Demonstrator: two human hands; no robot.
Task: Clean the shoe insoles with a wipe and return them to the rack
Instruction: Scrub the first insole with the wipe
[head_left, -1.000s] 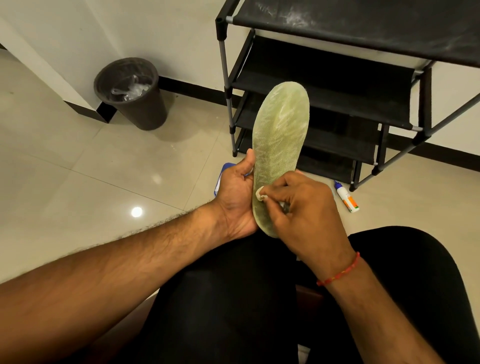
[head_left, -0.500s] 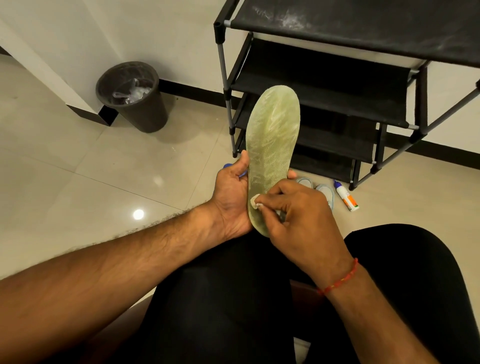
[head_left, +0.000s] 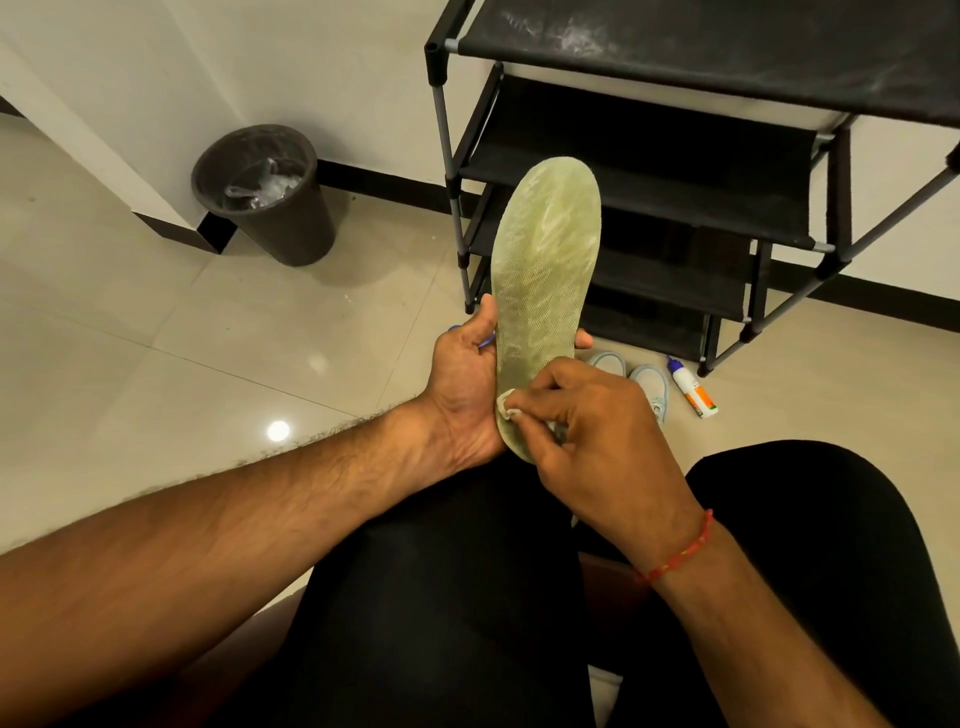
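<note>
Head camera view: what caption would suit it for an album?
Left hand holds a green insole upright while right hand presses a wipe against its lower end.

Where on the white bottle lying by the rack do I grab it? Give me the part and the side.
Grip the bottle across the middle of its body, from above, fingers on its two long sides. It lies flat on the floor, blue cap towards the rack, and the cap end is narrower. A shoe lies close beside it, so room there looks tight.
</note>
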